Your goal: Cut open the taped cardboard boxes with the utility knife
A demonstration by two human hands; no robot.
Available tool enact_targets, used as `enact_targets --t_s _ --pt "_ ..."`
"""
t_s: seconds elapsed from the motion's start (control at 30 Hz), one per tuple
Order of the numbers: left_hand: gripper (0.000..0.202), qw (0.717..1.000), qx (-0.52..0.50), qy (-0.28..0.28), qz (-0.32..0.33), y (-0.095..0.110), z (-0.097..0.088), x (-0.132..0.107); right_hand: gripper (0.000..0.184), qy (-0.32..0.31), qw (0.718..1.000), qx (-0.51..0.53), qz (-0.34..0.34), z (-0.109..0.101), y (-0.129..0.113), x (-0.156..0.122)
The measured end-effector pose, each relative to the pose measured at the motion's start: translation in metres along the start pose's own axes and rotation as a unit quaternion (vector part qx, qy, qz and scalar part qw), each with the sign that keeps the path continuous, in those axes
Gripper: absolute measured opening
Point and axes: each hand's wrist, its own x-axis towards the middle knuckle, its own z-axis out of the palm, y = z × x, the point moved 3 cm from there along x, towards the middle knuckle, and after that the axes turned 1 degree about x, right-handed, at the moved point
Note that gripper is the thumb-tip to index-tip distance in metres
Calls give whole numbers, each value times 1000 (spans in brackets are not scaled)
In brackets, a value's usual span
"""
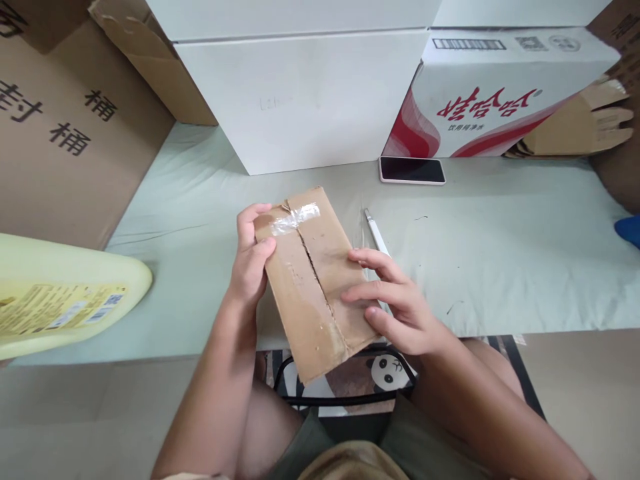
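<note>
A small brown cardboard box (310,287) is tilted in front of me, over the near edge of the table. Its two top flaps meet at a seam down the middle, and a strip of clear tape (295,219) crosses the far end of that seam. My left hand (251,257) grips the far left corner, thumb on the top face. On the right side, my right hand (395,300) rests with its fingers apart on the top face and edge. A white utility knife (376,232) lies on the table just past my right hand, its lower part hidden.
A phone (413,171) lies before a white and red carton (480,100). Large white boxes (310,100) stand at the back, a big brown carton (65,133) at the left. A yellow-green jug (75,293) lies at the near left. Beneath the table's edge is a panda picture (387,373).
</note>
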Motion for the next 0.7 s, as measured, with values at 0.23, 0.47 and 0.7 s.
enact_targets --t_s 0.23,0.47,0.7 --pt "39 999 12 46 -10 6 6 -2 28 -36 995 69 60 3 3 -2" --pt "29 997 1 82 -11 7 14 -9 31 109 982 77 131 -13 29 -6" --pt "28 997 -1 71 -13 7 17 -13 53 33 835 -331 438 -35 66 -8"
